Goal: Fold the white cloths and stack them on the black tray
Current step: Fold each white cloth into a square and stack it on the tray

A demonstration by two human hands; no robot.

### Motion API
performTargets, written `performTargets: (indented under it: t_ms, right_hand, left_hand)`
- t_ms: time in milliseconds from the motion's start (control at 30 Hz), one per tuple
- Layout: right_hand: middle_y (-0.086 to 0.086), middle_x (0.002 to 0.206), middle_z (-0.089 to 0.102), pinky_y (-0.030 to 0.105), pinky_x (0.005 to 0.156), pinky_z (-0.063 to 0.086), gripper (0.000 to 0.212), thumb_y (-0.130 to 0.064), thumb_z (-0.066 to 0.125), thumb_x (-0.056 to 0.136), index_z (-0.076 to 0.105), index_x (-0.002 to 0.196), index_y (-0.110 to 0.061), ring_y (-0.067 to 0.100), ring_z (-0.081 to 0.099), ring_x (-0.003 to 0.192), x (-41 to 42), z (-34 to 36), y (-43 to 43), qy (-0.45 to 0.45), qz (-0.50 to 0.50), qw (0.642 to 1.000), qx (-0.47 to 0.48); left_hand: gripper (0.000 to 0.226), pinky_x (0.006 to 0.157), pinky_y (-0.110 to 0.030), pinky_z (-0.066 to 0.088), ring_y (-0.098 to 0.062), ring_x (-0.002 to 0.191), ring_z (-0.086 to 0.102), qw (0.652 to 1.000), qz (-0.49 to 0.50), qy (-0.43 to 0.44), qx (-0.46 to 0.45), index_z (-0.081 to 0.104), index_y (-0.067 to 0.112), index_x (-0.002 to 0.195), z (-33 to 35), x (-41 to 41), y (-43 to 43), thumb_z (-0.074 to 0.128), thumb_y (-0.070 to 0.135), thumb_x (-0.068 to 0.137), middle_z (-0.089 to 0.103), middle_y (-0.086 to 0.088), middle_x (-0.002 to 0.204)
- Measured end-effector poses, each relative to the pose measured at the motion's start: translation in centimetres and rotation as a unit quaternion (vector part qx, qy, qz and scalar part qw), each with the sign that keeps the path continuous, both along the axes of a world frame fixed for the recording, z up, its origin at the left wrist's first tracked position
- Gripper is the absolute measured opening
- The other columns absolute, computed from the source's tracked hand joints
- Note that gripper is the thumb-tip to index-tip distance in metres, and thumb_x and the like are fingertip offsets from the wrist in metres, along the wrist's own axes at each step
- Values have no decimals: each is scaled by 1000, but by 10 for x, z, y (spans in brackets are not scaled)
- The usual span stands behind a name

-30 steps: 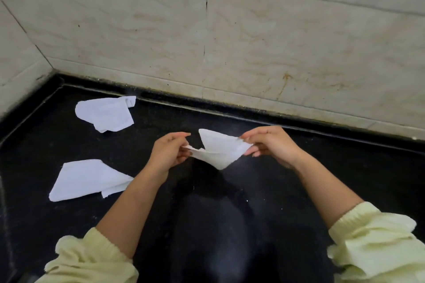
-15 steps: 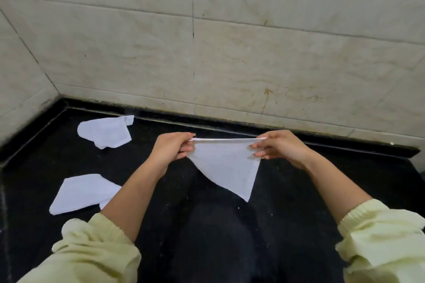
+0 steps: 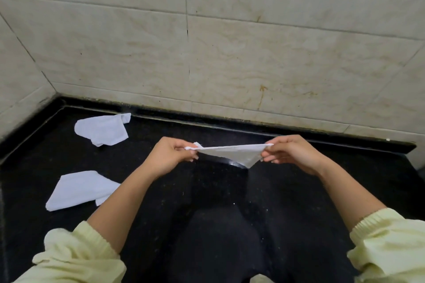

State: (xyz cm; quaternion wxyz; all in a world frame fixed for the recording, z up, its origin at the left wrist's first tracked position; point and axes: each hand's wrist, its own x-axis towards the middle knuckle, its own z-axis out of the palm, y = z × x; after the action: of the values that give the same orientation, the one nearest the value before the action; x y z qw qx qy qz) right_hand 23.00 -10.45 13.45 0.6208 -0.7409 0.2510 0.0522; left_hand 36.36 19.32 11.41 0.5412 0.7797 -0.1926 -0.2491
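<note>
While two loose white cloths lie on the black tabletop (image 3: 345,181) at the left of the frame, the lower cloth (image 3: 78,189) crumpled and the upper cloth (image 3: 103,130) nearer the wall, the work is at the centre. The left hand (image 3: 171,156) has its fingers pinching one corner of the held cloth (image 3: 232,153), which is stretched in the air to the right hand (image 3: 292,153), whose fingers pinch the other corner. Half a second ago it hung as a triangle, point down. Now it has swung almost flat, its point near the right hand. I would judge the fold under way, nothing stacked. I cannot make out a tray.
</note>
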Motion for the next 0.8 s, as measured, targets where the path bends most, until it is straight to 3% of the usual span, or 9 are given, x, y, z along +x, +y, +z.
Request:
performTargets:
  t_ms: [67, 267, 367, 433, 533, 667, 733, 800]
  right_hand:
    - [16, 95, 75, 26, 70, 52, 18, -7, 58, 91, 69, 105, -1, 22, 73, 88, -10, -13, 1, 55, 31, 998, 14]
    - [16, 100, 75, 28, 81, 53, 19, -11, 63, 89, 70, 105, -1, 21, 72, 94, -45, -59, 11, 203, 140, 968, 53]
    - [18, 94, 75, 27, 76, 54, 15, -12, 67, 87, 70, 98, -2, 22, 73, 84, -58, -80, 17, 241, 162, 955, 52]
    - [17, 80, 74, 29, 75, 56, 12, -12, 70, 85, 71, 91, -2, 23, 71, 72, -64, -89, 20, 251, 162, 953, 46]
    - [9, 56, 64, 31, 69, 56, 13, -14, 72, 84, 72, 72, -9, 17, 61, 53, -64, -97, 21, 250, 150, 956, 32]
    - [7, 55, 64, 26, 62, 54, 23, -17, 72, 85, 69, 62, -12, 16, 60, 52, -54, -102, 23, 220, 94, 971, 9]
    - [5, 60, 66, 23, 61, 53, 19, -18, 72, 85, 70, 67, -12, 13, 59, 54, -46, -106, 21, 202, 68, 977, -7]
    - [0, 59, 59, 22, 59, 51, 16, -18, 73, 84, 71, 70, -12, 10, 54, 56, -39, -113, 19, 188, 49, 981, -29]
  left_hand:
    - [16, 82, -25, 57, -19, 82, 73, 998, -40, 15, 43, 76, 15, 92, -11, -12, 9, 67, 4, 86, 76, -7, 82]
    - [16, 65, -10, 51, -10, 83, 73, 964, -153, 130, 176, 75, 8, 101, -35, -40, 27, 67, 11, 88, 77, -5, 88]
    - [16, 70, -14, 51, -10, 87, 72, 940, -191, 160, 233, 75, 12, 100, -52, -46, 32, 67, 17, 88, 77, -1, 89]
    - [16, 78, -21, 52, -12, 89, 72, 932, -197, 177, 246, 75, 13, 99, -62, -49, 33, 67, 20, 88, 77, 0, 89]
    - [13, 72, -20, 50, -11, 79, 72, 928, -191, 189, 259, 73, 14, 83, -73, -50, 32, 67, 25, 88, 76, 0, 81]
    - [31, 65, -24, 55, -10, 57, 63, 943, -127, 188, 243, 62, 15, 58, -84, -45, 26, 70, 25, 87, 64, -2, 60]
    - [32, 65, -24, 54, -10, 62, 60, 952, -95, 150, 251, 65, 12, 60, -90, -40, 24, 71, 31, 85, 63, -2, 63]
    - [33, 72, -27, 54, -15, 76, 65, 958, -64, 126, 251, 72, 4, 76, -97, -36, 21, 73, 36, 83, 71, -7, 81]
